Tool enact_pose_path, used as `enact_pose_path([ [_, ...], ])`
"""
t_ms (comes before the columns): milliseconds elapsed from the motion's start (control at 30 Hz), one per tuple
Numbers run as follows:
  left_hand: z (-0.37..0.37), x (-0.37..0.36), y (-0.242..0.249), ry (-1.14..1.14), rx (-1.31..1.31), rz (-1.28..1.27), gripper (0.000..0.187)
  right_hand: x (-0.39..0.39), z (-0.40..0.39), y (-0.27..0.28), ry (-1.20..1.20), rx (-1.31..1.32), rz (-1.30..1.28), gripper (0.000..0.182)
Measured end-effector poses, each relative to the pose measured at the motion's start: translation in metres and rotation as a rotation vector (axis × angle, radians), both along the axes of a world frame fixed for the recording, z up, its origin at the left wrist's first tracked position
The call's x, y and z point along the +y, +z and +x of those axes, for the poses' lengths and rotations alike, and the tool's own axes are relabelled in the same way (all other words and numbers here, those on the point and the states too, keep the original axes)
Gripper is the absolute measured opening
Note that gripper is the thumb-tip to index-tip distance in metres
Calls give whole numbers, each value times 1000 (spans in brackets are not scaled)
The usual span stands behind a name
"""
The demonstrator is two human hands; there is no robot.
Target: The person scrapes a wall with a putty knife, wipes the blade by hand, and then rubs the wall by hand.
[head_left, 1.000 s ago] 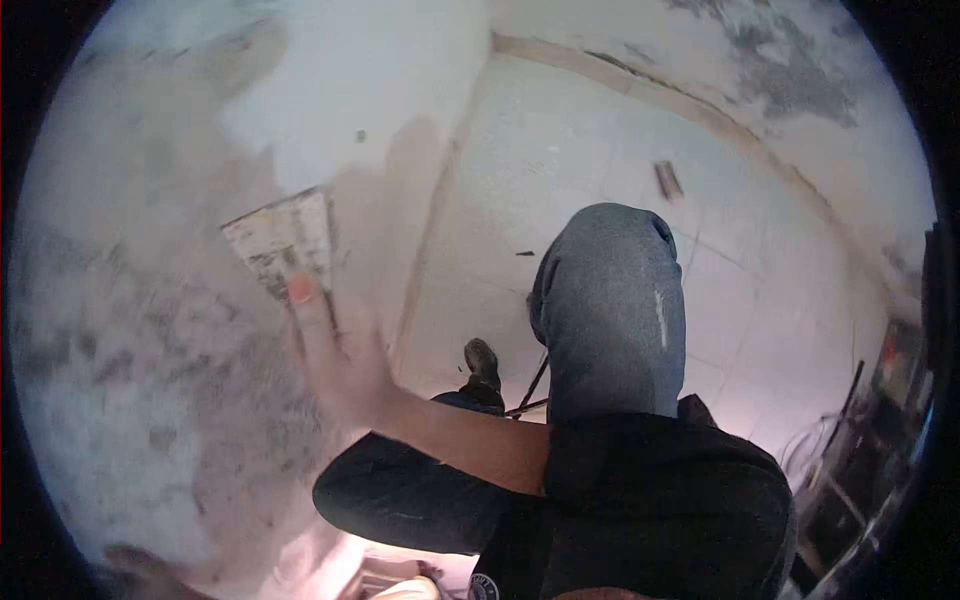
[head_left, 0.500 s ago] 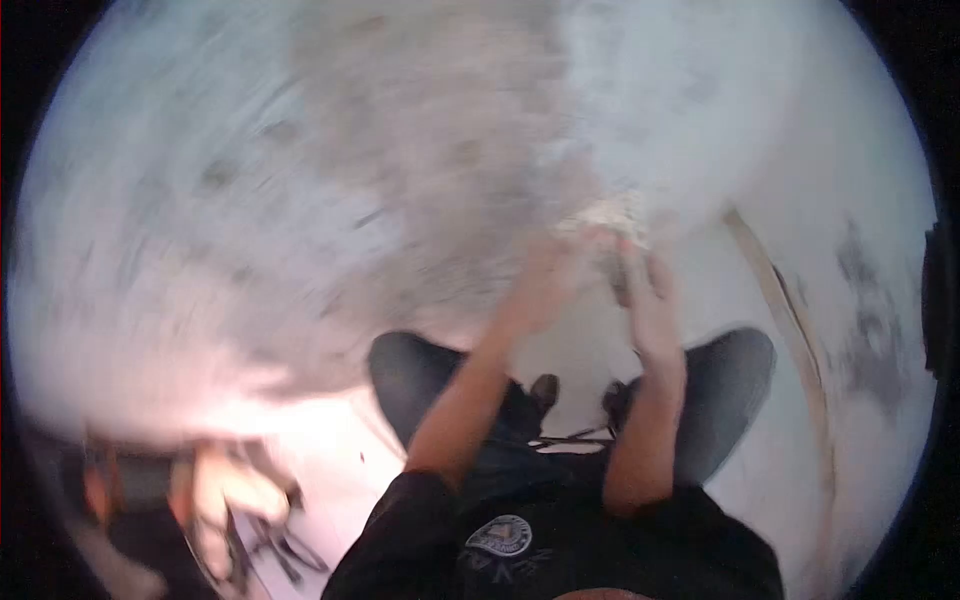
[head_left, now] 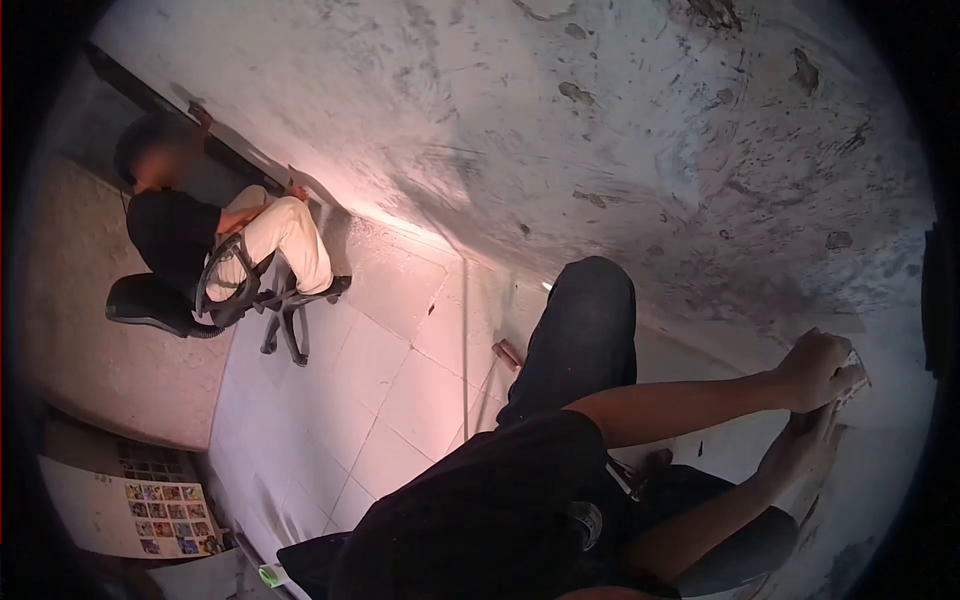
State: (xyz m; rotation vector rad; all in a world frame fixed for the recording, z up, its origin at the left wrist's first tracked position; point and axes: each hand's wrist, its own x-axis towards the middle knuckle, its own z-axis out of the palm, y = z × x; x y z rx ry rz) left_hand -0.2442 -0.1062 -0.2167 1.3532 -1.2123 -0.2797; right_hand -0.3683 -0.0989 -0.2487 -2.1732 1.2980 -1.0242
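Scraper (head_left: 856, 380): lower right of frame, mostly covered by left hand (head_left: 818, 368) and right hand (head_left: 805, 447); blade shape unclear, grip not discernible. Small brown object (head_left: 508, 352) on floor (head_left: 400, 390), centre: too small to identify. Printed sheet (head_left: 130, 510), lower left: print illegible.

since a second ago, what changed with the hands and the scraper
A second ago one hand pressed the scraper flat to the wall at the left. Now the left hand and right hand both grip the scraper at the far right, low on the wall. It stays against the wall throughout.
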Motion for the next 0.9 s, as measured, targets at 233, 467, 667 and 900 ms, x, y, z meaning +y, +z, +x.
enact_pose_path([
  [233,9,4,-10,-36,-111,-2,43,-6,19,-16,90,-1092,722,47],
  [467,103,91,89,-140,-865,-131,50,-40,37,-47,-269,-1095,787,24],
  [667,198,77,219,587,-1410,-468,55,-57,58,-48,-51,-1298,781,46],
  [900,184,69,208,743,-1568,-397,45,-62,72,-71,-67,-1443,852,40],
])
